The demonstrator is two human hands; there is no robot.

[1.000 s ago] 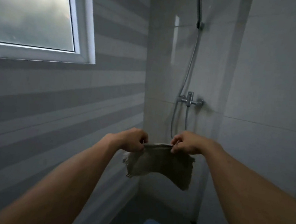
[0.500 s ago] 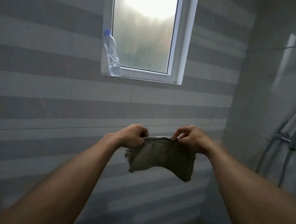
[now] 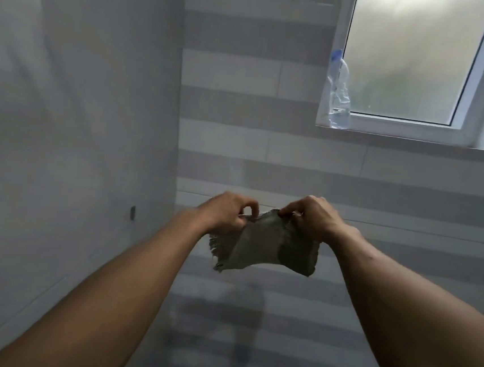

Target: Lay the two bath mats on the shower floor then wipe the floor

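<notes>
Striped wall (image 3: 267, 156) fills the view, with a window (image 3: 418, 58) at 1 o'clock and a bottle (image 3: 336, 94) on its sill. At centre, a grey cloth (image 3: 264, 247) hangs in the air, long axis running 9 to 3 o'clock, frayed end at 9. Left hand (image 3: 227, 214) and right hand (image 3: 310, 218) pinch its top edge. Neither mats nor floor show; this looks like readying the cloth for wiping, which next calls for bending down.

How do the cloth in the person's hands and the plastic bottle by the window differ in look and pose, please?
The cloth is grey-green, opaque and limp, with a frayed left edge; the plastic bottle is clear, stiff and blue-capped. The cloth hangs in the air, pinched along its top edge by the left hand and right hand; the bottle stands untouched on the window sill, leaning against the frame.
</notes>
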